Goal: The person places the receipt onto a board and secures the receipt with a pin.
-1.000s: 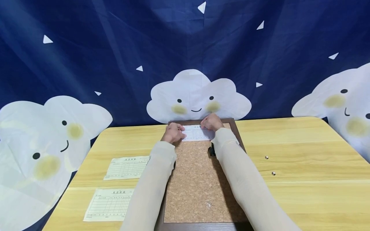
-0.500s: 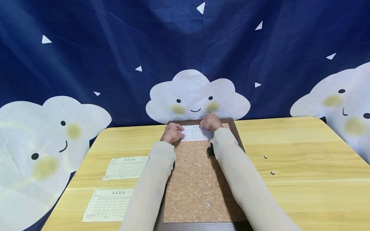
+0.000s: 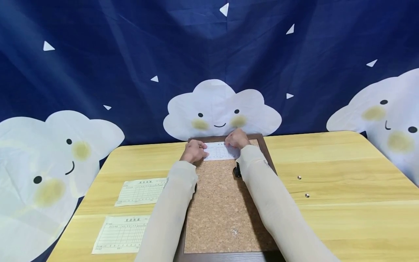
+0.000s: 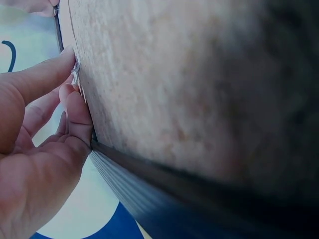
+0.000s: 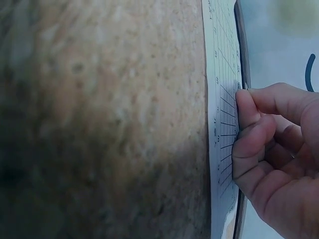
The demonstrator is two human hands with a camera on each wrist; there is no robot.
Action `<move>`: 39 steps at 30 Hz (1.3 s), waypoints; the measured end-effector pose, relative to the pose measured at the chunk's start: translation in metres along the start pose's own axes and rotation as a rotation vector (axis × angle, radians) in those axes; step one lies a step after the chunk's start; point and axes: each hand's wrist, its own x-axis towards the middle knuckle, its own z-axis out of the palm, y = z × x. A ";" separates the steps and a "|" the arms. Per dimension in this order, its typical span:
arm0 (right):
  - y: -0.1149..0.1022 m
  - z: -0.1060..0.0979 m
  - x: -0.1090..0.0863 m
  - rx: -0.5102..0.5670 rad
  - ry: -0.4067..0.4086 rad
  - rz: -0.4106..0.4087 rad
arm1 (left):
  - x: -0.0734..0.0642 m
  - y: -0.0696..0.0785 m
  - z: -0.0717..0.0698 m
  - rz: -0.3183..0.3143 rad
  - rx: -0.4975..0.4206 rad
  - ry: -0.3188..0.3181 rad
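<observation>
A printed paper slip [image 3: 216, 152] lies across the top of a cork board [image 3: 226, 203] in a dark brown frame. My left hand [image 3: 194, 150] holds down the slip's left end, thumb and fingertips spread apart on it. At the slip's upper edge, right of its middle, my right hand [image 3: 238, 139] pinches a tiny shiny piece, apparently a thumbtack [image 5: 246, 87], between thumb and forefinger. Its other fingers are curled against the paper in the right wrist view. In the left wrist view, a small bright glint [image 4: 76, 73] shows between the left fingertips at the board.
Two silvery thumbtacks, an upper one [image 3: 299, 177] and a lower one [image 3: 307, 195], lie on the wooden table [image 3: 347, 218] to the right. Two more slips, one farther back [image 3: 140, 191] and one nearer [image 3: 119, 234], lie on the left. A blue cloud-patterned curtain [image 3: 144, 43] hangs behind.
Both hands and the slip keep their places on the board. Only the head view has drifted a little, so everything sits slightly farther left.
</observation>
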 end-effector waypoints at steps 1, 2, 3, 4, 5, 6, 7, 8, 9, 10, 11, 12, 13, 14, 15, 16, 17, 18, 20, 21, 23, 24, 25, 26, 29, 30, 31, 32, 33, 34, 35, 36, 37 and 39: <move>0.000 0.000 0.000 0.001 0.001 0.005 | 0.000 0.000 0.000 0.000 0.001 0.000; 0.000 0.001 0.001 0.003 0.002 0.008 | 0.000 0.000 0.000 -0.001 0.002 0.000; 0.000 0.001 0.001 0.005 0.003 0.009 | 0.000 0.000 0.000 -0.002 0.002 -0.001; 0.000 0.001 0.001 0.004 0.004 0.009 | 0.000 -0.001 0.000 -0.003 0.002 -0.002; 0.000 0.001 0.000 0.003 0.005 0.007 | 0.000 -0.001 0.000 -0.004 0.001 -0.003; 0.000 0.001 0.000 0.002 0.005 0.006 | 0.000 -0.001 0.000 -0.005 0.001 -0.004; 0.000 0.001 0.000 0.003 0.006 0.008 | 0.001 -0.001 0.000 -0.006 0.002 -0.005; 0.000 0.001 -0.001 0.000 0.005 0.006 | 0.001 -0.001 0.000 -0.008 0.000 -0.008; 0.000 0.000 -0.001 -0.001 0.005 0.006 | 0.001 -0.001 0.000 -0.011 -0.004 -0.011; 0.000 0.001 -0.001 -0.002 0.004 0.005 | 0.001 -0.001 0.000 -0.012 -0.005 -0.013; 0.000 0.000 -0.001 -0.004 0.003 0.003 | 0.001 -0.001 0.001 -0.013 -0.005 -0.014; 0.001 0.000 -0.001 -0.005 0.002 0.001 | 0.001 -0.001 0.000 -0.015 -0.007 -0.016; 0.001 0.000 -0.001 -0.011 0.001 -0.002 | 0.001 -0.001 0.000 -0.015 -0.006 -0.017; 0.001 0.000 -0.001 -0.017 -0.001 -0.006 | 0.001 -0.001 0.000 -0.013 -0.007 -0.018; 0.001 0.000 -0.001 -0.021 -0.002 -0.009 | 0.001 -0.001 0.000 -0.011 -0.006 -0.018; 0.001 0.000 -0.001 -0.026 -0.004 -0.012 | 0.001 -0.001 0.000 -0.010 -0.005 -0.018; 0.001 0.000 -0.001 -0.030 -0.005 -0.014 | 0.001 -0.001 0.000 -0.008 -0.003 -0.017; 0.001 0.000 -0.001 -0.034 -0.006 -0.015 | 0.001 -0.001 0.000 -0.005 -0.002 -0.016; 0.001 0.000 0.000 -0.037 -0.005 -0.015 | 0.000 -0.001 0.001 -0.004 0.002 -0.012; 0.001 0.001 0.000 -0.036 -0.005 -0.014 | 0.001 -0.001 0.001 -0.005 0.002 -0.010; 0.001 0.001 -0.001 -0.026 -0.002 -0.013 | 0.001 -0.002 0.001 -0.005 0.003 -0.006; 0.001 0.001 -0.001 -0.021 0.002 -0.011 | 0.001 -0.002 0.001 -0.003 0.005 -0.002; 0.000 0.001 -0.001 -0.011 0.006 -0.007 | 0.001 -0.002 0.001 -0.002 0.004 0.000; 0.000 0.001 -0.001 -0.003 0.009 -0.004 | 0.002 -0.002 0.001 -0.002 0.003 0.002; -0.001 0.000 -0.002 0.032 0.017 0.006 | 0.003 -0.002 0.002 0.002 0.001 0.008; -0.001 0.000 -0.001 0.035 0.019 0.009 | 0.003 -0.002 0.002 -0.001 0.000 0.009; -0.001 0.000 -0.001 0.042 0.020 0.011 | 0.004 -0.003 0.002 -0.005 -0.003 0.008; -0.001 0.000 -0.001 0.043 0.020 0.011 | 0.004 -0.003 0.002 -0.007 -0.003 0.008; -0.001 0.000 -0.001 0.044 0.020 0.011 | 0.004 -0.003 0.003 -0.010 -0.003 0.007; -0.001 0.000 -0.001 0.043 0.019 0.010 | 0.004 -0.003 0.003 -0.011 -0.002 0.006; 0.000 0.000 -0.001 0.040 0.019 0.010 | 0.005 -0.003 0.003 -0.013 -0.002 0.005; 0.000 0.000 -0.001 0.038 0.018 0.009 | 0.005 -0.003 0.003 -0.013 -0.002 0.004; 0.000 0.000 -0.001 0.033 0.017 0.006 | 0.005 -0.004 0.003 -0.012 -0.001 0.003; 0.000 0.000 -0.001 0.030 0.016 0.005 | 0.005 -0.004 0.003 -0.008 0.002 0.003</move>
